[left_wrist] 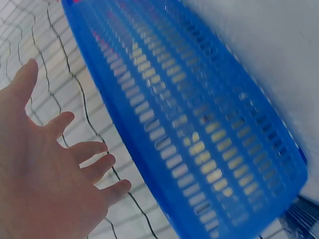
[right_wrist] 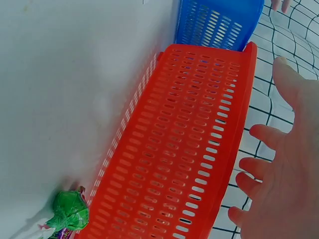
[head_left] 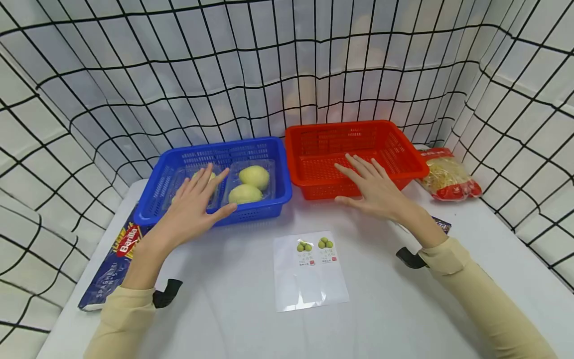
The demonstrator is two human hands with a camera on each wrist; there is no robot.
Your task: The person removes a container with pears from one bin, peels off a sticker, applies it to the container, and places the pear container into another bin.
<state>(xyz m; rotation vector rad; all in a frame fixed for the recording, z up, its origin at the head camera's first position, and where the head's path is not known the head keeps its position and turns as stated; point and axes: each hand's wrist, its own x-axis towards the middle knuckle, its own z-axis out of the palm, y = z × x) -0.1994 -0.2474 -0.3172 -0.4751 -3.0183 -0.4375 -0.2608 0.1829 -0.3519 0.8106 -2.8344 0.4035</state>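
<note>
My left hand (head_left: 190, 202) is held with fingers spread over the front of the blue basket (head_left: 280, 197), gripping nothing. Inside that basket are two clear plastic packs; one shows two pale green-yellow oval fruits (head_left: 254, 177), while the other pack is partly hidden by my hand. My right hand (head_left: 376, 192), fingers also spread and holding nothing, hovers at the front of the red basket (head_left: 309, 192). No contents show in the red basket. In the left wrist view the left hand (left_wrist: 55, 164) is apart from the blue basket's wall; the right hand (right_wrist: 284, 164) looks similar beside the red one.
A sheet (head_left: 309, 279) with fruit pictures lies mid-table. Left, a blue Barilla spaghetti box (head_left: 112, 264) is partly under my forearm. Right, a red and clear food bag (head_left: 448, 174) sits beside the red basket. A green wrapped item (right_wrist: 70, 209) lies near it. Black netting (head_left: 278, 75) surrounds the table.
</note>
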